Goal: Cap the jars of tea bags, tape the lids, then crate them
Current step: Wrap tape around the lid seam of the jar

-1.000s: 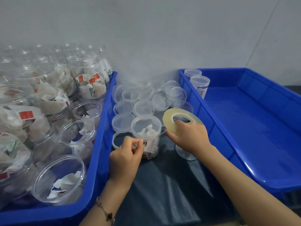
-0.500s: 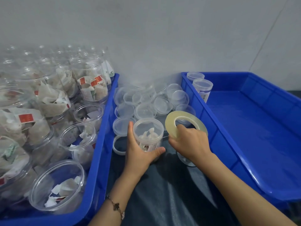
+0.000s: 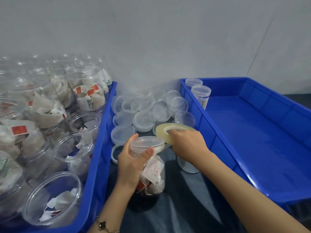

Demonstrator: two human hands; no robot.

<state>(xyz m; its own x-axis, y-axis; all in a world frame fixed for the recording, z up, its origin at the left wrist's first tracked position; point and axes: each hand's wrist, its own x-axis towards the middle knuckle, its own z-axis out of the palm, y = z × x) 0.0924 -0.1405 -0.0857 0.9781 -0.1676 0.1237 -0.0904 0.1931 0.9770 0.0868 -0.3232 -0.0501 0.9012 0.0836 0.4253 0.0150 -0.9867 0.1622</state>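
Right crate point(image 3: 252, 140): blue, two capped jars point(image 3: 200, 95) in its far-left corner.
Left crate point(image 3: 101, 148): uncapped jars.
Jar point(image 3: 151, 175): capped, on tabletop point(image 3: 185, 207), left hand point(image 3: 133, 162) fingers curled round its neck.
Tape roll point(image 3: 161, 132): gripped by right hand point(image 3: 186, 142).

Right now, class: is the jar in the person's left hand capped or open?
Capped. A clear lid sits over the mouth of the jar, which the left hand grips below the lid.

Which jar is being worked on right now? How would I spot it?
Look between the two blue crates, on the dark table. There the left hand grips a clear jar of tea bags. Unlike the open jars nearby, it has a lid on.
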